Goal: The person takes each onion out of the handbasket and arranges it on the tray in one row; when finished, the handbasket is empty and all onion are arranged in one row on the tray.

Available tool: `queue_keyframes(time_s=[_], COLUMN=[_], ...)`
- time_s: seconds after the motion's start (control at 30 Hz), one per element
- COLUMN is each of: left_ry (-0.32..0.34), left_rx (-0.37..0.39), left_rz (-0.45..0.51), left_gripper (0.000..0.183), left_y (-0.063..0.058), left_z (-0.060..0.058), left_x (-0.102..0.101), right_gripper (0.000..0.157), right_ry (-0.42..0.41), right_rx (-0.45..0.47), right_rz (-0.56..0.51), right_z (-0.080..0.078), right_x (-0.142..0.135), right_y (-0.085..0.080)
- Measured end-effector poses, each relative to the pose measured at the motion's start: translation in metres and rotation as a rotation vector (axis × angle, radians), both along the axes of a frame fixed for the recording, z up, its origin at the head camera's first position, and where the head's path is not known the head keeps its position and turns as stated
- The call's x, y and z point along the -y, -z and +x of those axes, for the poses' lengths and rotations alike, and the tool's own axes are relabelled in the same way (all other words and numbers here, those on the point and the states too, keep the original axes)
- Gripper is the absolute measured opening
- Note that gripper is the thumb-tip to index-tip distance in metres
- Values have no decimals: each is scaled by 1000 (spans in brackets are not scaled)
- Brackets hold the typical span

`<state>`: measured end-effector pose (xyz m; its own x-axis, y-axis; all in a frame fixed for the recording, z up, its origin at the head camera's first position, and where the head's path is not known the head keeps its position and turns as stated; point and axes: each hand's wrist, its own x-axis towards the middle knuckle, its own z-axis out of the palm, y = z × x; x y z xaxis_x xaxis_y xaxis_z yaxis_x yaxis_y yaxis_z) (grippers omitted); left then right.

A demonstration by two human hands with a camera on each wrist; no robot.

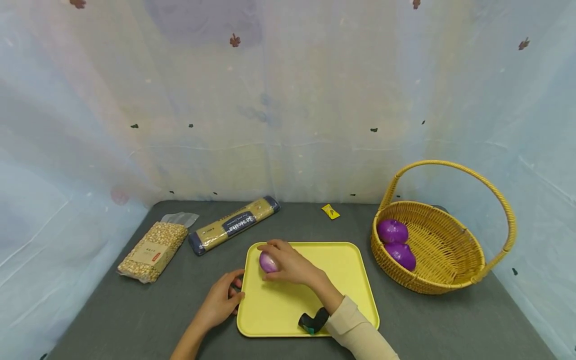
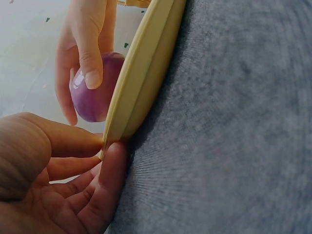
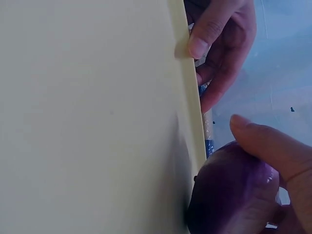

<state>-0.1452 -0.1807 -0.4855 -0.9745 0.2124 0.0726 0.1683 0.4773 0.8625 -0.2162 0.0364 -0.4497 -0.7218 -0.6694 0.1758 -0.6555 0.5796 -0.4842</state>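
My right hand (image 1: 290,262) holds a shiny purple onion (image 1: 269,262) from above, near the far left corner of a yellow tray (image 1: 288,305). In the right wrist view the thumb (image 3: 273,146) lies along the side of the onion (image 3: 229,190). My left hand (image 1: 218,302) is at the tray's left edge. The left wrist view has its thumb and fingers about the tray rim (image 2: 141,73), pinching it, with the onion (image 2: 97,92) just beyond. Whether the onion touches the tray floor I cannot tell.
A yellow wicker basket (image 1: 443,250) with a tall handle stands right of the tray, two purple onions (image 1: 396,244) inside. Behind the tray lie a long pasta packet (image 1: 234,224) and a small yellow sachet (image 1: 330,211). A bag of pale beans or grains (image 1: 154,251) lies left.
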Motion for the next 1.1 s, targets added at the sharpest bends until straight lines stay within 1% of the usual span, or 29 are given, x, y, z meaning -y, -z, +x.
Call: queue_keyframes(time_s=[0.03, 0.23, 0.5, 0.87, 0.97, 1.1], left_ry=[-3, 4, 12, 15, 17, 15], left_rx=[12, 22, 9, 11, 17, 27], left_rz=[5, -4, -17, -3, 2, 1], left_gripper=[48, 48, 47, 47, 47, 47], left_y=[0, -1, -1, -2, -2, -2], left_z=[0, -1, -1, 0, 0, 0], left_x=[0, 0, 1, 1, 1, 1], right_gripper=[67, 68, 74, 88, 91, 92], right_ry=[1, 6, 10, 30, 32, 28], right_rx=[0, -10, -45, -14, 1, -10], right_rz=[-1, 3, 9, -3, -13, -8], right_z=[0, 1, 1, 1, 0, 0], right_x=[0, 2, 6, 9, 11, 12], right_y=[0, -1, 2, 2, 3, 4])
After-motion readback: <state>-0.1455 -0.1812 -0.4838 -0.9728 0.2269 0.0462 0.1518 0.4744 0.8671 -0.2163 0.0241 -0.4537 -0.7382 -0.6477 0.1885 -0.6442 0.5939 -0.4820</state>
